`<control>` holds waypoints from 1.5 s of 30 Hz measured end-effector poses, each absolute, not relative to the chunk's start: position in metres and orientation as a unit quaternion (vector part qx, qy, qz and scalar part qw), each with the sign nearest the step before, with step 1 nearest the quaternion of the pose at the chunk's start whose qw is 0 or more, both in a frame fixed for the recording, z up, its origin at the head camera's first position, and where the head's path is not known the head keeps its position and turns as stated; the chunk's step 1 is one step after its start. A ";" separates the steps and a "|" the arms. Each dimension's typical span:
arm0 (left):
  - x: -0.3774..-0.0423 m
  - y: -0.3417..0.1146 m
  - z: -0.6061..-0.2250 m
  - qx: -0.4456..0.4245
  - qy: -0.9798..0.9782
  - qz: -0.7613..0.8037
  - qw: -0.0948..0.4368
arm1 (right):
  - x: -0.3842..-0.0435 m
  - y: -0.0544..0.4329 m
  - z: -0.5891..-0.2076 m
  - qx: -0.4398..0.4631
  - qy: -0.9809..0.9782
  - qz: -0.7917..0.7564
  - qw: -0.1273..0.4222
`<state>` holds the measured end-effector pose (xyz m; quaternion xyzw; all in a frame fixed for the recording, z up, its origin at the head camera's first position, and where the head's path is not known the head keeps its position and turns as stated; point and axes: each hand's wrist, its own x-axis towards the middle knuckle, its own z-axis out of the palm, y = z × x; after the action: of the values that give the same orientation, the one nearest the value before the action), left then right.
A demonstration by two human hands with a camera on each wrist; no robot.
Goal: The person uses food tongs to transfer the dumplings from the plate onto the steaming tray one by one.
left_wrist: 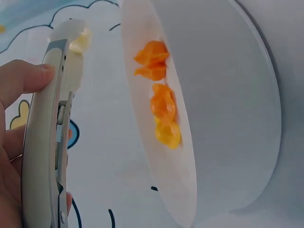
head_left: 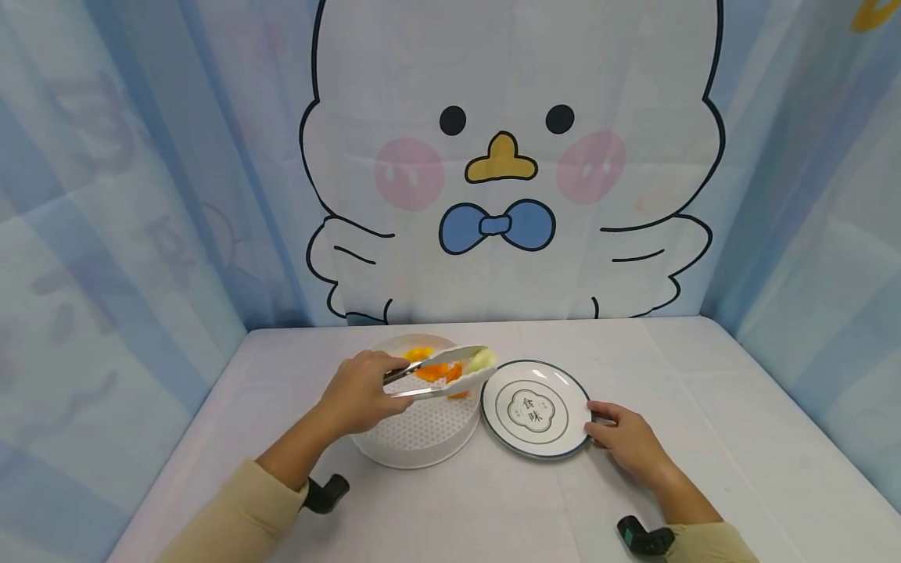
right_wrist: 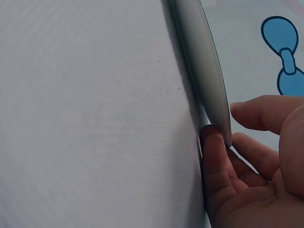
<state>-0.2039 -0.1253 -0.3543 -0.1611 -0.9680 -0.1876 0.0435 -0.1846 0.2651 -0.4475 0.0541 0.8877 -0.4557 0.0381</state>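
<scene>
My left hand (head_left: pixel 362 393) grips a pair of tongs (left_wrist: pixel 42 137), thumb along one handle, above a round white steamer basket with a perforated floor (head_left: pixel 408 430). Between the tongs' white tips is a pale green piece of food (head_left: pixel 482 360), its kind unclear. Orange pieces (left_wrist: pixel 153 59) and a yellow piece (left_wrist: pixel 168 134), shaped like small peppers, lie in the basket. My right hand (head_left: pixel 626 438) holds the right rim of a white plate (head_left: pixel 531 408) with a dark edge and printed characters. In the right wrist view, fingers reach under the plate's rim (right_wrist: pixel 209 71) and the thumb lies over it.
The plate stands close against the basket's right side on a white-covered table (head_left: pixel 535 516). Behind the table hangs a curtain (head_left: pixel 507 289) with a cartoon bird, and blue curtains (head_left: pixel 105 234) flank it. A black device is worn at each wrist.
</scene>
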 end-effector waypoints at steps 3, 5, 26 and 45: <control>-0.204 -0.138 -0.353 -0.155 -0.967 -0.198 0.045 | -0.185 0.265 -0.447 0.057 0.888 -0.455 0.038; -0.204 -0.146 -0.352 -0.149 -0.966 -0.205 0.043 | -0.186 0.265 -0.446 0.059 0.889 -0.453 0.038; -0.201 -0.216 -0.369 -0.069 -0.973 -0.219 0.015 | -0.186 0.262 -0.447 0.071 0.889 -0.450 0.043; -0.207 -0.215 -0.376 -0.037 -0.984 -0.175 0.000 | -0.184 0.263 -0.446 0.063 0.897 -0.436 0.043</control>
<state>-0.2066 -0.2149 -0.3762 -0.0367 -0.9838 -0.1755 -0.0002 -0.1845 0.2629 -0.4460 0.0629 0.8968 -0.4359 0.0427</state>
